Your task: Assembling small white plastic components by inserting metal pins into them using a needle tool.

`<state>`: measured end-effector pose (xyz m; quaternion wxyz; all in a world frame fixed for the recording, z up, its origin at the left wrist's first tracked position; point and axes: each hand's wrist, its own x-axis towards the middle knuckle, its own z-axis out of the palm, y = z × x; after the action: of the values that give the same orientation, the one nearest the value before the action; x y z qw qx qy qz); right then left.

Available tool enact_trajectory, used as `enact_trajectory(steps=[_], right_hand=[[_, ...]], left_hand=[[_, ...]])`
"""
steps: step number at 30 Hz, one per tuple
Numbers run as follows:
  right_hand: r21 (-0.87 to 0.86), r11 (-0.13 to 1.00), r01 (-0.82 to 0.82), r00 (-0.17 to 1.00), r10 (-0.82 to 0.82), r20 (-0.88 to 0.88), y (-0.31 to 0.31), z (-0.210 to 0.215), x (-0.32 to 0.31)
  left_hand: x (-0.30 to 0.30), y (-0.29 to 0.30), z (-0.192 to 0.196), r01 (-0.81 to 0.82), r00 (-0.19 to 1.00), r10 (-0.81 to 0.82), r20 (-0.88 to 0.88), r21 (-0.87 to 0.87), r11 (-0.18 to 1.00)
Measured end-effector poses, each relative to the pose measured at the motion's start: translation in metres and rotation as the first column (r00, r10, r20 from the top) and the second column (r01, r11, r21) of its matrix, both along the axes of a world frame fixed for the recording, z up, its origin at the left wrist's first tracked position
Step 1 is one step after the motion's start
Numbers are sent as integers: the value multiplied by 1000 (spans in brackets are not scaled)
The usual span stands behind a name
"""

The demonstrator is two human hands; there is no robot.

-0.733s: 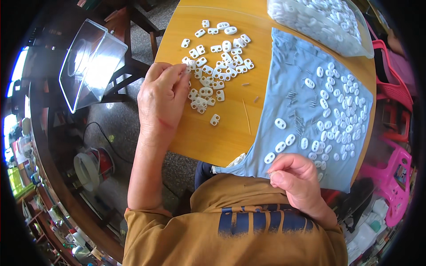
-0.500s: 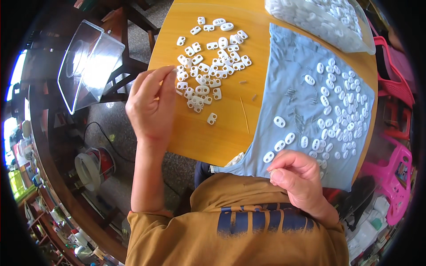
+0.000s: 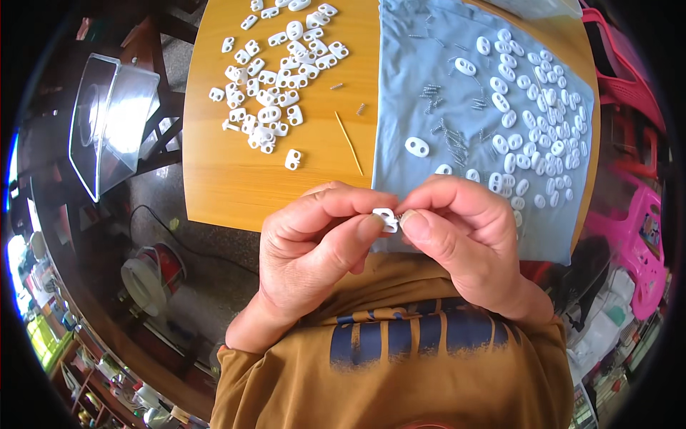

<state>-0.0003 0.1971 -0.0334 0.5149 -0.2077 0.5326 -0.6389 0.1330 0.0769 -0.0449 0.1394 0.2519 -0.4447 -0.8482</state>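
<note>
Just in front of my body, my left hand [image 3: 311, 243] pinches a white plastic cord-lock piece [image 3: 386, 217] with round holes between thumb and fingertips. From the right, my right hand [image 3: 468, 239] grips a small metal spring [image 3: 399, 217] between thumb and forefinger, its end at the piece's edge. Whether the spring is inside the piece, I cannot tell. Similar white cord-lock pieces [image 3: 269, 77] lie scattered on the wooden table [image 3: 236, 193]. On a blue cloth [image 3: 400, 93] to the right are oval white two-holed pieces [image 3: 416, 147] and a loose group of springs [image 3: 454, 143].
A thin yellow stick [image 3: 349, 143] and a stray spring [image 3: 361, 109] lie on the wood beside the cloth. A clear container [image 3: 536, 7] stands at the far right. Left of the table is a clear plastic box [image 3: 107, 121]; a pink plastic stool [image 3: 636, 243] stands to the right.
My left hand has come from the white pieces at the left to meet my right hand, now with a cord-lock piece in its pinch. The table has shifted left and up in view.
</note>
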Motion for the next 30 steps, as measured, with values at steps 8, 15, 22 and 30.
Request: enact_trajectory(steps=[8,15,22,30], right_hand=[[-21,1000,6,999,-5,33,9,-2,3],[-31,998,51,999,-51,-19,10,0,4],[-20,999,27,991,-30,-130,8,-3,6],[-126,992,30,809,-98,-579,3,-8,4]], left_hand=[[1,7,1,0,1000,0,8,-54,999],[3,8,2,-1,1000,4,29,-126,992],[2,7,1,21,999,-16,33,-131,991],[1,6,1,49,998,-38,43,-295,954]])
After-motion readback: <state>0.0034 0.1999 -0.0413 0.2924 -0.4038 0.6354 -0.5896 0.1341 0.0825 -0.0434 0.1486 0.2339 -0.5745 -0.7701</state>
